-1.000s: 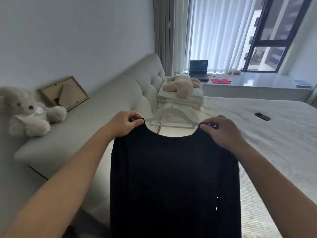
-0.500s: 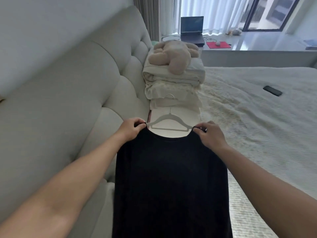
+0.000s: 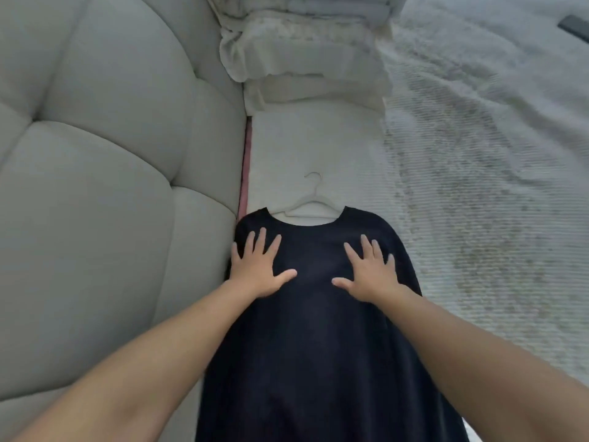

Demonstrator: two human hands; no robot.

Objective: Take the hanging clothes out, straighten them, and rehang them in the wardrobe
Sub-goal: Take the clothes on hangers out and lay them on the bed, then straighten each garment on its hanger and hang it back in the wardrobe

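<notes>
Black top [image 3: 318, 346], matte and fine-knit, lies flat on the bed [image 3: 478, 218], round neckline toward the stacked bedding [image 3: 306, 59]. A white hanger [image 3: 310, 205] sits inside it; only the thin hook and the sloped shoulders show above the collar. Left hand [image 3: 258, 269] and right hand [image 3: 369, 272] rest palm-down on the chest, fingers spread and straight, pinching nothing. The bedspread is ribbed and pale; the headboard [image 3: 95, 154] beside the top is tufted in smooth grey cushions. A dark object [image 3: 573, 25] at the upper right edge is possibly a phone, too cropped to tell. Half a second ago both hands pinched the top's shoulders and held it hanging; now it is laid down and the hands have let go.
</notes>
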